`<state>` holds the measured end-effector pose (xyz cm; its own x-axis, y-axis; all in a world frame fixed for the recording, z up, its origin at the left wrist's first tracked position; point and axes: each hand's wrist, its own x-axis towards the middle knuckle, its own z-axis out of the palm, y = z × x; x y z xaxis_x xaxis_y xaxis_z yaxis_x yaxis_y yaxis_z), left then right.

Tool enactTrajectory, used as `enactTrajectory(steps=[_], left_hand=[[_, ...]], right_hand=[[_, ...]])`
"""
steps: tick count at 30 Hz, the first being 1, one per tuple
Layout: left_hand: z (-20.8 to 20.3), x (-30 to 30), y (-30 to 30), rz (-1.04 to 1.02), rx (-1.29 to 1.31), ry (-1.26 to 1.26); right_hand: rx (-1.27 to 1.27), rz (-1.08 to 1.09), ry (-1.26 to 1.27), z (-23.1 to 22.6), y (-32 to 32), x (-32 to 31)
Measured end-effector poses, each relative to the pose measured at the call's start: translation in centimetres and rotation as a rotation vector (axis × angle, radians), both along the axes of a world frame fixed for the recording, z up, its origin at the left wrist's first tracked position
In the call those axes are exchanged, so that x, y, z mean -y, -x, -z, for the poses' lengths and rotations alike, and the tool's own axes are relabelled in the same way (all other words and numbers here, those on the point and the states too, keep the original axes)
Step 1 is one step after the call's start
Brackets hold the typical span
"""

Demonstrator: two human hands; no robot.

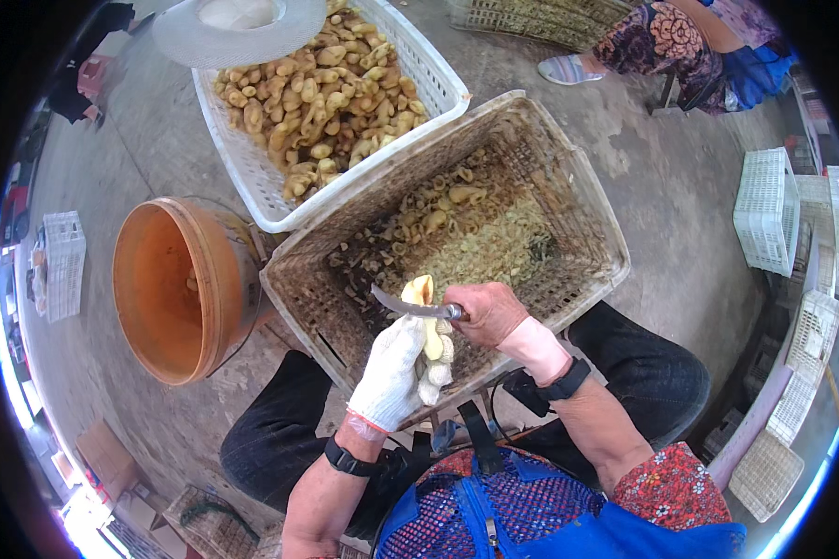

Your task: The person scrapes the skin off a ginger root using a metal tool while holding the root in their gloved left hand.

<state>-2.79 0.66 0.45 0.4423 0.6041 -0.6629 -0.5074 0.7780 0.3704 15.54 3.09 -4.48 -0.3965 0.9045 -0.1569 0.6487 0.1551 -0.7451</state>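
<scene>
Two hands work at the middle of the frame. The left hand (390,373), in a white glove, has its fingers wrapped around one pale yellow root (422,287). The bare right hand (488,313) has its fingers clenched round the handle of one knife (410,306), whose curved blade lies across the root and hides a strip of it; the lower end is partly covered by the glove. Each wrist wears one dark band.

The root is held above the near side of one stained crate (550,154) in the centre, with peelings (494,244) and some root pieces inside, too mixed to count. Behind it, at the upper left, one white crate (429,70) holds a heap of roots (322,98), also too many to count. One pale hat (280,33) covers a corner of that crate and is cut off by the top edge. One orange bucket (149,317) leans at the left; what small bits lie inside are hard to make out.

Parts of two other people show, both cut off: one at the upper right with one striped shoe (569,70), one in dark clothes at the upper left. More crates crowd the right rim, too bent and overlapped to number.
</scene>
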Motion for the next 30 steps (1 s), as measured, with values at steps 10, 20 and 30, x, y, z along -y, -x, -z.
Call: enactTrajectory(steps=[10, 20, 30], left_hand=[[-0.4, 0.2, -0.2, -0.132, 0.318, 0.116], [0.7, -0.5, 1.5, -0.202, 0.367, 0.123], [2.0, -1.2, 3.6, -0.136, 0.258, 0.064]], right_hand=[[0.331, 0.301, 0.015, 6.5, -1.3, -0.7], [0.879, 0.406, 0.015, 12.0, -3.6, -3.6], [0.719, -0.253, 0.452, 18.1, 3.4, -1.6]])
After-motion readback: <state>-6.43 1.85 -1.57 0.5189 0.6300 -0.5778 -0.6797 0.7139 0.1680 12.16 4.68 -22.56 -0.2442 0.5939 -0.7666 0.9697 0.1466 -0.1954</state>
